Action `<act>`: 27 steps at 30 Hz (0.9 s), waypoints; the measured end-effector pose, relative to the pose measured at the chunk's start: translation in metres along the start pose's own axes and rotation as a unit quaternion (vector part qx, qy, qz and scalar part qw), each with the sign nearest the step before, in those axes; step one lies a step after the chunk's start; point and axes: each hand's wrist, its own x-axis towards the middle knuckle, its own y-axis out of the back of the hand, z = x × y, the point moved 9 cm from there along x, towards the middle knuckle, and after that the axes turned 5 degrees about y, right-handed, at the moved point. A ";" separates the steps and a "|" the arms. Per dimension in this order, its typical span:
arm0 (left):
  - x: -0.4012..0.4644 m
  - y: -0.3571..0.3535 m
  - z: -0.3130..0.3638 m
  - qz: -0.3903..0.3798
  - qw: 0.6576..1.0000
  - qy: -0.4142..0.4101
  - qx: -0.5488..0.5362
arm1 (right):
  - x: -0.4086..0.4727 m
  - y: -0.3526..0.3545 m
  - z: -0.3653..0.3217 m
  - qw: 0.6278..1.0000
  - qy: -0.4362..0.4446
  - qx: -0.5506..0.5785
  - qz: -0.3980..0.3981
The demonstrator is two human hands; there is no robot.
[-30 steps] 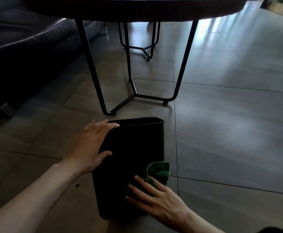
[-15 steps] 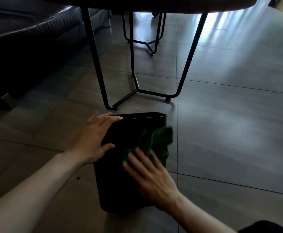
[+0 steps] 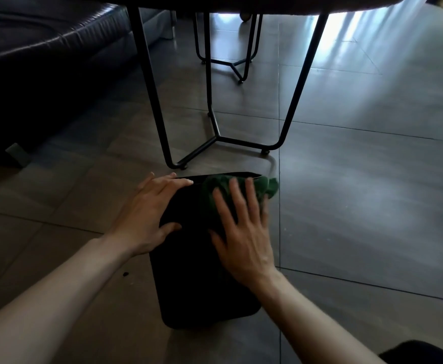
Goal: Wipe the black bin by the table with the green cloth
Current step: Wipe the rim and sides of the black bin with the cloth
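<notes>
The black bin (image 3: 202, 279) lies on the tiled floor just in front of the table legs, its open rim pointing away from me. My left hand (image 3: 152, 214) grips the bin's upper left edge, fingers over the rim and thumb on the side wall. My right hand (image 3: 241, 232) lies flat with spread fingers, pressing the green cloth (image 3: 262, 189) against the bin's side close to the rim. Part of the cloth bunches out past the fingertips at the bin's right corner; the remainder is hidden under the palm.
The table's black metal legs (image 3: 215, 137) stand directly beyond the bin's rim. A second metal frame (image 3: 230, 61) stands farther back. A dark leather sofa (image 3: 44, 48) fills the left side. Open tiled floor (image 3: 372, 193) stretches to the right.
My right hand has slid the green cloth along the bin's side from near its base up to the rim. My left hand has kept its hold on the bin's left edge.
</notes>
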 end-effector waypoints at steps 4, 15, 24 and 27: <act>0.001 -0.001 -0.001 0.001 1.000 -0.002 0.002 | -0.102 -0.058 -0.048 0.965 0.225 -0.058 -0.122; 0.001 -0.005 -0.001 0.006 1.000 0.000 -0.013 | 0.007 0.009 0.023 0.998 -0.017 0.046 0.028; -0.003 -0.008 0.001 0.007 1.000 -0.006 -0.009 | -0.126 -0.055 -0.058 0.949 0.270 -0.076 -0.147; -0.004 -0.008 0.002 0.008 1.000 -0.005 -0.011 | -0.114 -0.045 -0.052 0.945 0.286 -0.085 -0.136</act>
